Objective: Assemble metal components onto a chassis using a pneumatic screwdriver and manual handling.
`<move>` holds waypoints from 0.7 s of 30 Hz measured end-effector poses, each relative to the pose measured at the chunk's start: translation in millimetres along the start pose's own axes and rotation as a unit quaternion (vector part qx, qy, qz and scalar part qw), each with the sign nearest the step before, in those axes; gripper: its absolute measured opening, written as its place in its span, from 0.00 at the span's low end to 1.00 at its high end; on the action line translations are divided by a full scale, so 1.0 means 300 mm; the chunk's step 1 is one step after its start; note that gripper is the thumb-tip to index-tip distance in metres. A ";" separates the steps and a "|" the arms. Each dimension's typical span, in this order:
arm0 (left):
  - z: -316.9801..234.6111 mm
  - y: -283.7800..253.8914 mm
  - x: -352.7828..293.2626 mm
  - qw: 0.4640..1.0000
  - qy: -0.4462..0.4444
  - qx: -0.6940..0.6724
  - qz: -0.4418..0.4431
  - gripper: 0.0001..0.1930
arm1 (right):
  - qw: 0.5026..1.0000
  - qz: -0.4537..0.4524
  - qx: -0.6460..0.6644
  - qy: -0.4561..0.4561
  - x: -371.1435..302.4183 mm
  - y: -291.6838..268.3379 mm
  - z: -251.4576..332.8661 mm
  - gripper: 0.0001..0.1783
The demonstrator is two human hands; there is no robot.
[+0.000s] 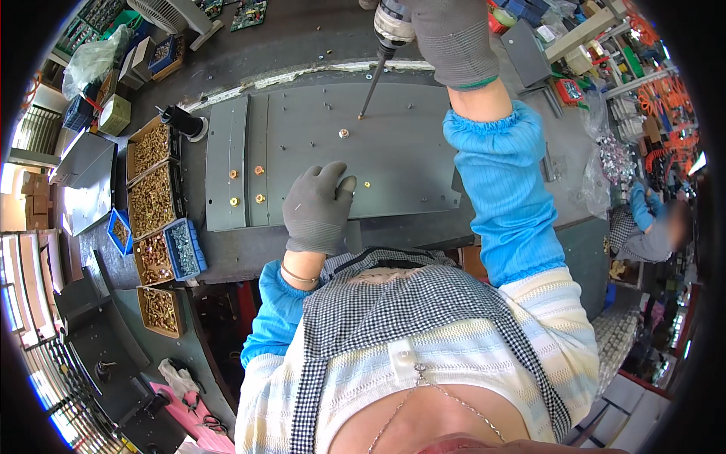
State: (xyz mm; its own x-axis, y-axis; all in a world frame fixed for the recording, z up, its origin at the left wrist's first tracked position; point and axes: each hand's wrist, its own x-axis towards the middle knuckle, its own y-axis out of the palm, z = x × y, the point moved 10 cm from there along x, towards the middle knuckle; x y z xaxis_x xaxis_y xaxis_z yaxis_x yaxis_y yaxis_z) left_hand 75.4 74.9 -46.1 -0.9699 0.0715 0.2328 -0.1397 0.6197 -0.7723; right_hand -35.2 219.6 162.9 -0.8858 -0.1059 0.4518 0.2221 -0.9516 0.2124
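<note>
My right hand [456,41], in a grey knit glove, grips a power screwdriver [393,29] at the top of the view; part of the grip is out of frame. Its long thin bit slants down to a small brass-coloured fastener on a grey sheet-metal panel [408,163]. Over the panel's near edge rests my left hand [318,208], also gloved, fingers loosely bent and thumb apart, with nothing visible in it. A small brass nut [367,184] lies to its right. Another nut [344,133] sits farther up, among several upright studs. Brass fittings [259,170] stand on the panel's left part.
Bins of brass fasteners [150,208] line the left, with a blue bin [184,248] of silvery ones beside them. A black cylindrical holder [181,121] stands at the panel's far left corner. A fan [178,19] is at the back. At far right another person [650,227] is at work.
</note>
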 end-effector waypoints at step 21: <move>-0.040 0.006 0.011 1.000 0.027 -0.010 -0.007 0.13 | 0.999 0.033 0.002 -0.018 -0.004 -0.018 0.039 0.12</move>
State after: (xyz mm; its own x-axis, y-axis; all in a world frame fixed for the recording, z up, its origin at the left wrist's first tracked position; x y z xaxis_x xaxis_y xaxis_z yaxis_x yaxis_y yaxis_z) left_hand 74.4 85.6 -39.7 -0.9557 0.1045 0.2751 -0.1484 0.6361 -0.7572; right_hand -30.5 228.3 171.4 -0.8543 -0.1584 0.4951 0.2812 -0.9419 0.1839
